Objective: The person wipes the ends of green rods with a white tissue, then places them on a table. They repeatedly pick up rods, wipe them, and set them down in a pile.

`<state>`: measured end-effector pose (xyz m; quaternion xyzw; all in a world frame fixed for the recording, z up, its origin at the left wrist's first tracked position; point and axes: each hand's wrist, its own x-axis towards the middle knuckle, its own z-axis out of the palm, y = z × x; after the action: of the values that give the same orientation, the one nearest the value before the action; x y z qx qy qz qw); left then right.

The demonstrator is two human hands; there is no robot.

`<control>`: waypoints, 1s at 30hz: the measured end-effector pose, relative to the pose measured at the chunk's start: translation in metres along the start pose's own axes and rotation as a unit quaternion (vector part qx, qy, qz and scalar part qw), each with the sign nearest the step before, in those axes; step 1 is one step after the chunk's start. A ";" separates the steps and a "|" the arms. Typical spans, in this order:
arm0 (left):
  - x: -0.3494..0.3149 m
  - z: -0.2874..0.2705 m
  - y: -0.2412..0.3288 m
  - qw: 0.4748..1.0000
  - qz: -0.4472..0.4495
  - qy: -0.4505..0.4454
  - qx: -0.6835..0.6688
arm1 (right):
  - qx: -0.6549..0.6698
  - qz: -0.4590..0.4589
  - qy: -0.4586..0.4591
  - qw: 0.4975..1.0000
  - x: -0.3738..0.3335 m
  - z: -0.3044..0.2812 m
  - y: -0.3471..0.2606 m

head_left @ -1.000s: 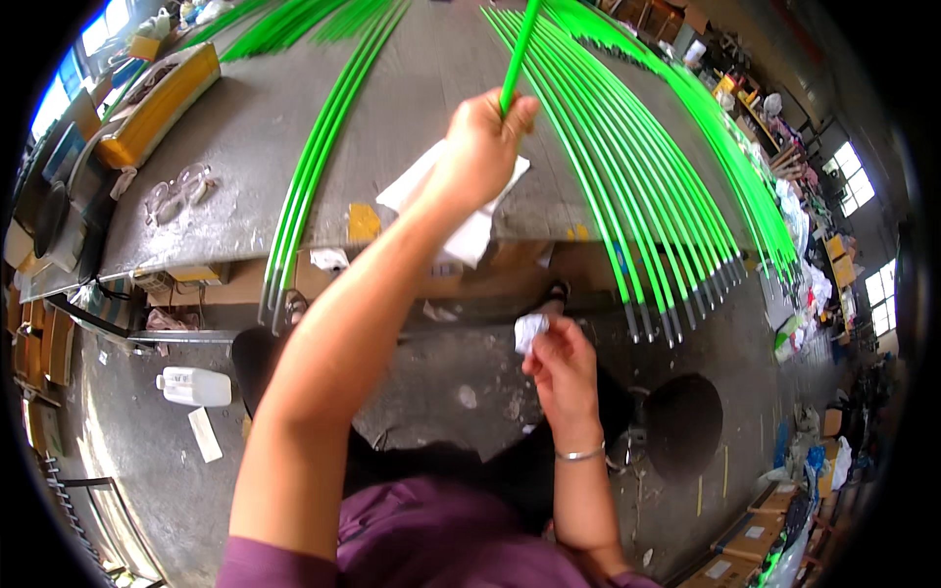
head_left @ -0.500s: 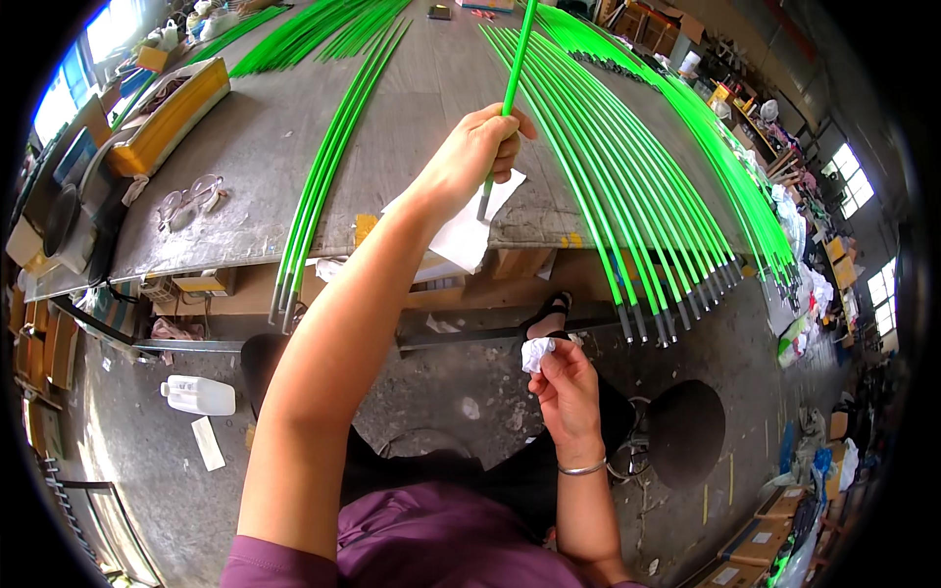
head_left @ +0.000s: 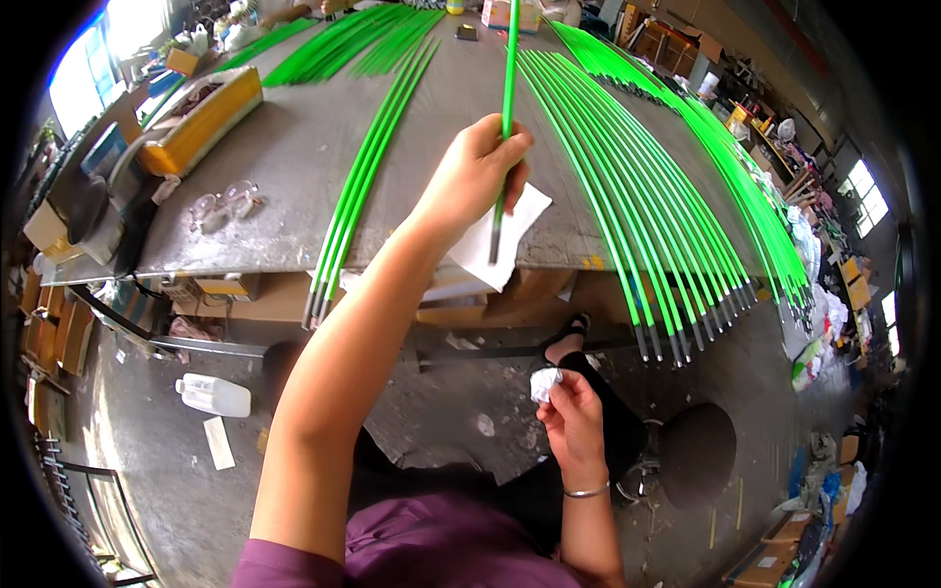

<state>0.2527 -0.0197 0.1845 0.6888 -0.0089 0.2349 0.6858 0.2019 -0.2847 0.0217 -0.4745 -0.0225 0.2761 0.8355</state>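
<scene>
My left hand (head_left: pixel 477 169) is closed round a thin green rod (head_left: pixel 511 73), held nearly upright with its dark grey tip pointing down. Behind that tip a white sheet of paper (head_left: pixel 524 211) lies at the table's front edge. Lower and to the right, above my leg, my right hand (head_left: pixel 576 419) pinches a crumpled white wad (head_left: pixel 545 384), tissue or cloth. To the right of the held rod, a fanned row of green rods (head_left: pixel 627 186) rests on the table, dark tips jutting past the edge. Just a few more green rods (head_left: pixel 368 181) lie to its left.
The grey table (head_left: pixel 284 167) carries a yellow-sided box (head_left: pixel 211 122), clear glasses (head_left: pixel 225 206) and larger bundles of green rods (head_left: pixel 333 44). A dense green pile (head_left: pixel 706 147) runs along the right. Below are a white jug (head_left: pixel 214 395) and a round dark stool (head_left: pixel 694 454).
The view has shifted, so the table sits lower and further right. The rod in my left hand stands more upright. My right hand still pinches the crumpled wad.
</scene>
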 end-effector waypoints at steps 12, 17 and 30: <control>-0.099 -0.143 -0.013 0.784 -0.019 0.112 0.610 | 0.027 0.085 0.000 0.996 -0.002 -0.017 0.041; -0.100 -0.153 -0.029 0.760 -0.078 0.127 0.633 | 0.003 0.082 0.007 0.997 -0.004 -0.016 0.035; -0.108 -0.006 0.024 0.845 0.112 0.015 0.523 | 0.039 0.114 0.044 0.992 -0.010 -0.032 0.045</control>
<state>0.1463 -0.0490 0.1708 0.9362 0.0483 0.2899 0.1928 0.1833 -0.2973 -0.0297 -0.4523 0.0795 0.3494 0.8167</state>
